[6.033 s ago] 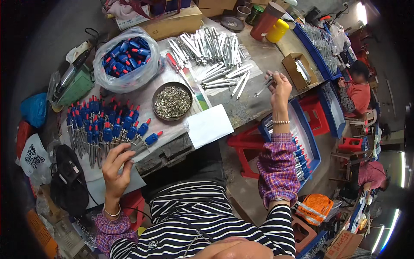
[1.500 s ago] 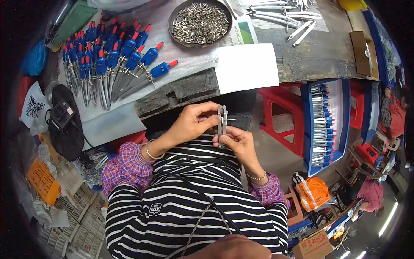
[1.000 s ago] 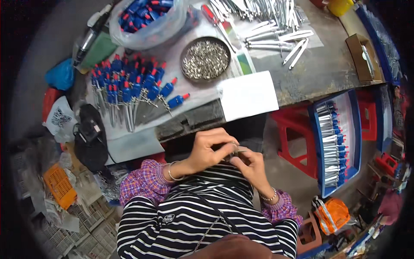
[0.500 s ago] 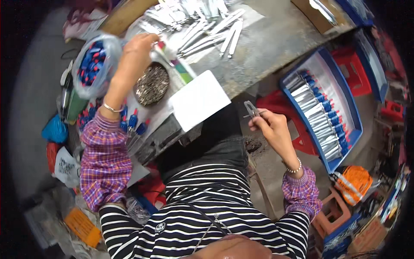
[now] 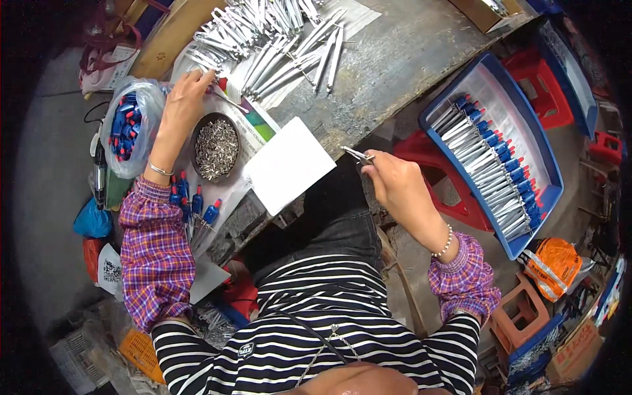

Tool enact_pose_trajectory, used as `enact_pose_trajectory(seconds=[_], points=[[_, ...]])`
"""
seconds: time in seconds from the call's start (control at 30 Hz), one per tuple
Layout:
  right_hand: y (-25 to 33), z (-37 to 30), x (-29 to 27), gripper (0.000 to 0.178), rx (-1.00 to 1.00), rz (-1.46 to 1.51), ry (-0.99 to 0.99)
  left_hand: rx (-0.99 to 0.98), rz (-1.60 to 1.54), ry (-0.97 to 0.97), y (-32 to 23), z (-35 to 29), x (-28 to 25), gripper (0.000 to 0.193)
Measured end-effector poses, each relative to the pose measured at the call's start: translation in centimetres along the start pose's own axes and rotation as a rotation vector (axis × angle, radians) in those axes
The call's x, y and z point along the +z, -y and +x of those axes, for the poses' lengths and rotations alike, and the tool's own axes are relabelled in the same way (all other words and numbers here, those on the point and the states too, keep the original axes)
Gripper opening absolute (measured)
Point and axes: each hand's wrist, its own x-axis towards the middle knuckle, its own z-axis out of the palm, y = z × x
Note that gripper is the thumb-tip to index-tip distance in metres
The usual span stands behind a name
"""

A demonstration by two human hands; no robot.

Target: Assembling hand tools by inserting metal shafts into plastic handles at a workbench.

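The left hand (image 5: 179, 108) is reaching far left, fingertips pinching one thin metal piece (image 5: 227, 100) beside one round dish of small parts (image 5: 215, 146). The right hand (image 5: 395, 187) is gripping one small metal tool (image 5: 357, 155); its shape is hard to make out.

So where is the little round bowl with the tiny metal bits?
In the head view, the round bowl of small metal pieces sits on the worktable's left part, just below the left hand, between the bag of blue parts and the white paper sheet.
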Motion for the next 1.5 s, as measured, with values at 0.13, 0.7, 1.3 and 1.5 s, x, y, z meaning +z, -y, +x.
enact_pose_trajectory(seconds=[0.13,0.7,1.3,1.5], points=[[0.7,0.3,0.1,0.012,0.016,-0.073,0.061,0.080,-0.048,-0.041,0.7,-0.5,0.1,0.035],[0.3,1.1,-0.1,0.009,0.097,0.049,0.085,0.149,-0.206,-0.004,-0.4,-0.8,-1.4,0.037],[1.7,0.5,1.0,0.014,0.011,-0.264,0.069,-0.205,-1.904,0.076,-14.7,-1.6,-5.9,0.019],[1.7,0.4,0.9,0.011,0.001,-0.244,0.060,0.303,-1.690,-0.520,-18.1,0.5,-8.9,0.013]])
